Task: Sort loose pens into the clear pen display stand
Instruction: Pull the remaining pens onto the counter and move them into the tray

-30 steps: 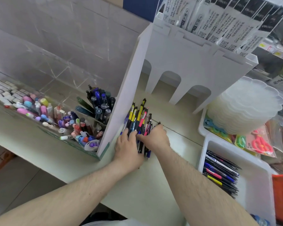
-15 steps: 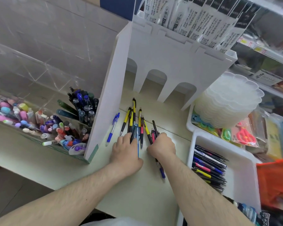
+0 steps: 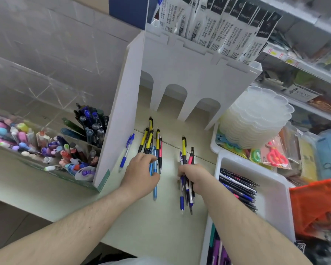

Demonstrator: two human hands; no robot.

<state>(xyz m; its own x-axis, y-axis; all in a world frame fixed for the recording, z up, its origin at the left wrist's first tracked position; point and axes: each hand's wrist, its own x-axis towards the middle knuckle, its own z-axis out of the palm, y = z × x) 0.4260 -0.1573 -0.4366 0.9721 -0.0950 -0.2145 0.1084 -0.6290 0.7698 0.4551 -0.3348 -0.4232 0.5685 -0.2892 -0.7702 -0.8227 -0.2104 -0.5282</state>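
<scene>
Loose pens lie on the pale shelf in two groups. My left hand point(image 3: 141, 172) rests on the left group of yellow, blue and red pens point(image 3: 151, 138), fingers curled over them. My right hand point(image 3: 194, 175) is closed around a separate bunch of pens point(image 3: 185, 196), which sticks out above and below the fist. A single blue pen point(image 3: 127, 150) lies apart, beside the white divider. The clear pen display stand point(image 3: 46, 104) sits at the left, with dark pens point(image 3: 93, 121) upright in one compartment and colourful items point(image 3: 23, 138) in the others.
A tall white display rack point(image 3: 189, 73) with packaged refills stands behind the pens. At the right a white tray point(image 3: 269, 190) holds more pens, beside a stack of clear lids point(image 3: 256, 121) and packaged scissors point(image 3: 275, 155). An orange basket point(image 3: 317, 203) sits at far right.
The single pile has been split: my right hand drew a bunch of pens to the right and toward me, while my left hand stayed on the remaining group. The camera view shifted.
</scene>
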